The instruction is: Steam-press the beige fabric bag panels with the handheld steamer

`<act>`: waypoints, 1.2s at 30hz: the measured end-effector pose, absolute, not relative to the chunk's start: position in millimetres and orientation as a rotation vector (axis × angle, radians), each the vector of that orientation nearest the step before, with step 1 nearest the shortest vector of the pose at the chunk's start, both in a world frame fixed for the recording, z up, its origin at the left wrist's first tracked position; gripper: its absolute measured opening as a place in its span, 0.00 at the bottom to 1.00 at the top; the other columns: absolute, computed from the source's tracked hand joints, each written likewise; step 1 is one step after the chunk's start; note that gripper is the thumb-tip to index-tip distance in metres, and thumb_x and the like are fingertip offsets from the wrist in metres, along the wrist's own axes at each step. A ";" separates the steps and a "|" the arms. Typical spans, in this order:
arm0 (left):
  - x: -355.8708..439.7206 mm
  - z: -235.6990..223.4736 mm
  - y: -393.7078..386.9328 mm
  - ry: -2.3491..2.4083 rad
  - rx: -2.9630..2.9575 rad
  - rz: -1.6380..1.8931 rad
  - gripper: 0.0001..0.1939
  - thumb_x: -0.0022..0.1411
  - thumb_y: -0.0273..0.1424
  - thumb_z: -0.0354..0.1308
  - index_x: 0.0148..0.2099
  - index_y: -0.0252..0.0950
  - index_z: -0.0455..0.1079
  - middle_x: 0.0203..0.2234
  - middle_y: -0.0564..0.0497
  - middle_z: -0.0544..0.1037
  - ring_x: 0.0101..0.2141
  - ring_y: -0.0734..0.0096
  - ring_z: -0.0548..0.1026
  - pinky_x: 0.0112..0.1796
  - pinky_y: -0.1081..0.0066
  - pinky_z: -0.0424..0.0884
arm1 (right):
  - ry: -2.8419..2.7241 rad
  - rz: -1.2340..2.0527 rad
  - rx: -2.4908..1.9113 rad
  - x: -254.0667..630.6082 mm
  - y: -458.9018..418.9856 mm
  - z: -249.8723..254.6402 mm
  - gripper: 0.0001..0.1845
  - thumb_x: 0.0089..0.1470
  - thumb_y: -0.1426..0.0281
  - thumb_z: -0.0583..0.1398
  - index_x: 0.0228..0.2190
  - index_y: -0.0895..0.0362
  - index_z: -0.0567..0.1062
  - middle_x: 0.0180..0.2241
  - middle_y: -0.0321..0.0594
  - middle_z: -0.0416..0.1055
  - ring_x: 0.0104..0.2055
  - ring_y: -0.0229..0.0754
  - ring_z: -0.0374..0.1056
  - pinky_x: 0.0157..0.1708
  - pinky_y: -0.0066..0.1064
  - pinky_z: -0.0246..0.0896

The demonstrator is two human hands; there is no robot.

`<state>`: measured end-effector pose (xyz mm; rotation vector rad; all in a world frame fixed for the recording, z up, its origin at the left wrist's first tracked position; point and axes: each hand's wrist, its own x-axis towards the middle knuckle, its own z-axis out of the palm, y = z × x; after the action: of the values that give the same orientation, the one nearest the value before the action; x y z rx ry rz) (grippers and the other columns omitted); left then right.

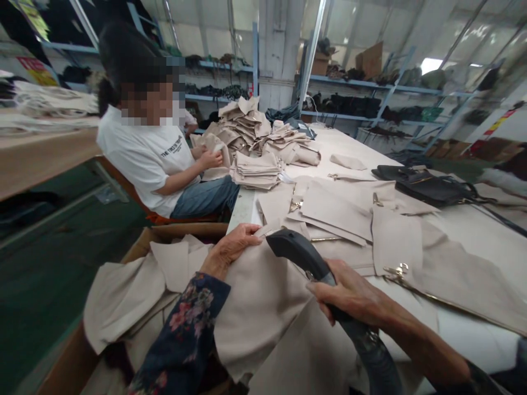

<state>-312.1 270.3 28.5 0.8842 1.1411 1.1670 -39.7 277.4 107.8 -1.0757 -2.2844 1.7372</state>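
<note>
Beside one table (343, 144), two hands (235, 245) (349, 291) hold fabric (261, 293) and one nozzle (300, 248).

The white table (335, 144) carries beige pieces (335, 206), heaped and spread, and a black bag (432, 188).

left grip (230, 249): holding beige fabric (265, 293) | right grip (349, 293): around curved black tube (293, 244)

Blue shelves (354, 84) flank a pale pillar (280, 55) beyond the green floor (41, 291).
</note>
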 end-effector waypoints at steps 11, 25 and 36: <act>-293.4 16.1 249.0 1.018 0.792 1.399 0.19 0.36 0.27 0.66 0.36 0.30 0.78 0.27 0.45 0.80 0.25 0.67 0.75 0.31 0.69 0.70 | -2.335 1.548 -1.010 -55.7 274.3 101.1 0.07 0.52 0.68 0.56 0.26 0.59 0.67 0.17 0.36 0.70 0.17 0.38 0.67 0.16 0.25 0.63; -283.9 3.2 239.8 1.349 0.864 1.376 0.18 0.33 0.29 0.63 0.32 0.30 0.75 0.24 0.51 0.77 0.24 0.70 0.71 0.29 0.71 0.66 | -2.175 1.482 -1.091 -3.5 259.2 149.5 0.10 0.51 0.66 0.59 0.25 0.58 0.65 0.17 0.35 0.67 0.17 0.37 0.65 0.18 0.25 0.62; -265.7 23.9 221.3 2.519 1.837 0.672 0.14 0.56 0.27 0.52 0.44 0.29 0.68 0.43 0.34 0.72 0.46 0.47 0.70 0.44 0.54 0.66 | -2.076 1.530 -1.371 105.1 203.6 108.2 0.10 0.55 0.64 0.56 0.27 0.57 0.65 0.16 0.34 0.67 0.17 0.37 0.64 0.18 0.26 0.59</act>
<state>-265.7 221.3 23.9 1.8367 2.5186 0.6715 105.1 203.6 108.2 -1.3708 -2.0757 1.5303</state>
